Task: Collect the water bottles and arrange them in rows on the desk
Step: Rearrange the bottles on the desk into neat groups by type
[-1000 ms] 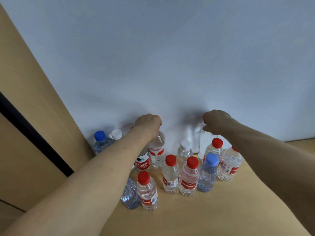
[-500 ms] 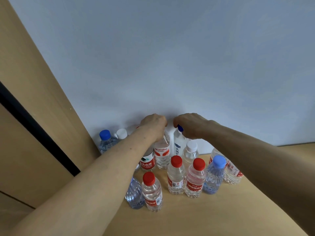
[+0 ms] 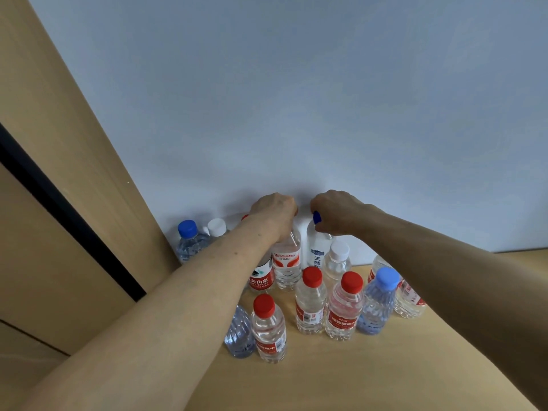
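Note:
Several water bottles stand clustered on the wooden desk against the white wall. My left hand grips the top of a tall bottle with a red and white label in the back row; its cap is hidden under my fingers. My right hand pinches the dark blue cap of a tall white-labelled bottle right beside it. In front stand red-capped bottles, a light-blue-capped bottle and a white-capped one.
A blue-capped bottle and a white-capped bottle stand at the far left against a wooden side panel. Another red-labelled bottle is half hidden behind my right forearm. The wall closes the back.
My right hand has carried the blue-capped bottle leftwards along the wall, from the right end to a spot right beside the bottle in my left hand. My left hand has stayed put.

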Available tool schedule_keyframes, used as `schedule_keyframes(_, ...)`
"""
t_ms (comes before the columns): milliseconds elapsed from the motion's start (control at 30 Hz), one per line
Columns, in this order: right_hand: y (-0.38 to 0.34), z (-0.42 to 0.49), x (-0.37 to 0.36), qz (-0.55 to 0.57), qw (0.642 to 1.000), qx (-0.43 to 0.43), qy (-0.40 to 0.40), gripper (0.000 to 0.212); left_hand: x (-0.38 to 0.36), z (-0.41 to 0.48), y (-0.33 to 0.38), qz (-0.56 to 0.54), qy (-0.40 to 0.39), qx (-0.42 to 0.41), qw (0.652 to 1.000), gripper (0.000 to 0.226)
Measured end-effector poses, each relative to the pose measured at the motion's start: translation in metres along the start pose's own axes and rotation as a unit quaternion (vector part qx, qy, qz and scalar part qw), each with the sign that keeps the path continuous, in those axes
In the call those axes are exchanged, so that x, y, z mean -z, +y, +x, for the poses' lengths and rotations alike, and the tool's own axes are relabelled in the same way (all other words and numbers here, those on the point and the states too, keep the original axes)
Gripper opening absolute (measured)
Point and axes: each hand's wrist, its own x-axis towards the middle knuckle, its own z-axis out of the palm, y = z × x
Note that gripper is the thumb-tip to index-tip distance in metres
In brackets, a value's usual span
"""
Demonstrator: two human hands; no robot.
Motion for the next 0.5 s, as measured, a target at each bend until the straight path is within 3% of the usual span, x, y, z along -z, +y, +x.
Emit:
schedule_keyframes(233,-0.003,0.002,-0.007,0.025,0.999,0.035,0.029,0.033,-0.001,0.001,-0.001,-0.002,0.006,-0.001,1.0,0.034)
schedule_keyframes(500,-0.005,0.0,-0.013,0.041,0.999,0.013,0.025,0.036,0.004,-0.004,0.006,0.001,-0.005,0.018,1.0,0.037)
